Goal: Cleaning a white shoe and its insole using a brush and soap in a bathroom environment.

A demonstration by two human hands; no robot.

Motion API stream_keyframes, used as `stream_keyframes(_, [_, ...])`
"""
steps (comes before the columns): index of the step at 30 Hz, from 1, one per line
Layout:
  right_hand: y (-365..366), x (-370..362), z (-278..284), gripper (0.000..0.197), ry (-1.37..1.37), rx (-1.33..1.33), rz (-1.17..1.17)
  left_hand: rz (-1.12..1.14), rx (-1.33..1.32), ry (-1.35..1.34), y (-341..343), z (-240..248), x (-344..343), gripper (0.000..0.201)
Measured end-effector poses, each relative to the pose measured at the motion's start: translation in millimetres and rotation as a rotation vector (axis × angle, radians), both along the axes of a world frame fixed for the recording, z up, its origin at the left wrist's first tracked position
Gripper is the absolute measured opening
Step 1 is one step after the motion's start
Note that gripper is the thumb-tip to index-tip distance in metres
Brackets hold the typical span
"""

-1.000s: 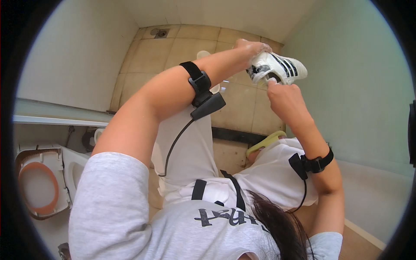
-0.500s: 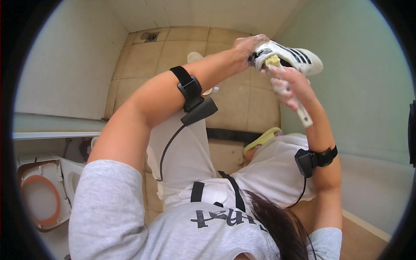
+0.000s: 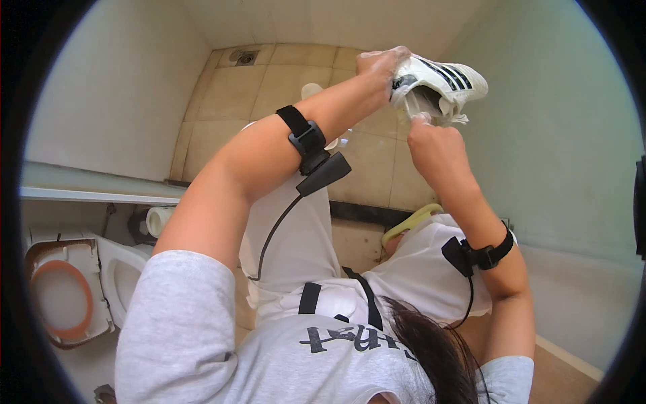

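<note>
My left hand (image 3: 383,64), wet with suds, is closed around the heel end of a white sneaker (image 3: 447,77) with black stripes. The shoe is held up at the upper right, its toe pointing right and its opening facing me. At the near edge of that opening, my right hand (image 3: 436,145) is closed with its back toward me. A white scrub brush (image 3: 412,102) shows in part between its fingertips and the shoe's inside. The brush's bristles and the rest of its handle are hidden. Loose wet laces (image 3: 459,119) hang at the shoe's near side.
A greenish panel (image 3: 558,128) rises close on the right. Left of me are a toilet (image 3: 124,279) and a white lid with an orange ring (image 3: 64,299). Beige tiles (image 3: 296,84) cover the floor, with a drain (image 3: 247,58) in the far corner. A yellow-green slipper (image 3: 414,219) is below my right forearm.
The sneaker has shifted slightly left and up with my left hand. My right hand has turned over and moved left; the brush's bristles and handle end have gone out of sight.
</note>
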State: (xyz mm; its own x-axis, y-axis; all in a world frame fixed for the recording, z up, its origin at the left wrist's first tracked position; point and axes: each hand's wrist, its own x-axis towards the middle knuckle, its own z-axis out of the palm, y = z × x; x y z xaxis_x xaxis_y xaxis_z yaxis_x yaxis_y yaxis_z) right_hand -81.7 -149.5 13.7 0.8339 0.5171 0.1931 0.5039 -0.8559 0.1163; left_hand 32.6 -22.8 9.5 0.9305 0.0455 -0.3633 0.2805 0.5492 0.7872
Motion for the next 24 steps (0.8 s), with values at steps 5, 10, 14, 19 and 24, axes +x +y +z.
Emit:
stream_keyframes(5, [-4.0, 13.7, 30.2, 0.020, 0.781, 0.789, -0.181, 0.096, 0.183, -0.309, 6.1, -27.2, 11.5, 0.020])
stream_keyframes(10, [-21.2, 31.5, 18.2, 0.027, 1.276, 1.315, -0.175, 0.068, 0.063, -0.361, -5.9, -40.6, 8.2, 0.024])
stream_keyframes(14, [-2.9, 5.6, -6.4, 0.025, 0.796, 0.970, -0.187, 0.124, 0.006, -0.254, -6.7, -44.2, 1.2, 0.020])
stream_keyframes(19, [-1.3, -14.0, -50.7, 0.017, 0.044, 0.313, -0.045, 0.174, -0.111, -0.147, -8.4, -36.0, -4.7, 0.016])
stream_keyframes(24, [8.7, -29.4, -37.4, 0.014, -0.130, 0.048, -0.122, 0.172, -0.206, -0.085, -6.4, -9.3, -23.4, 0.015])
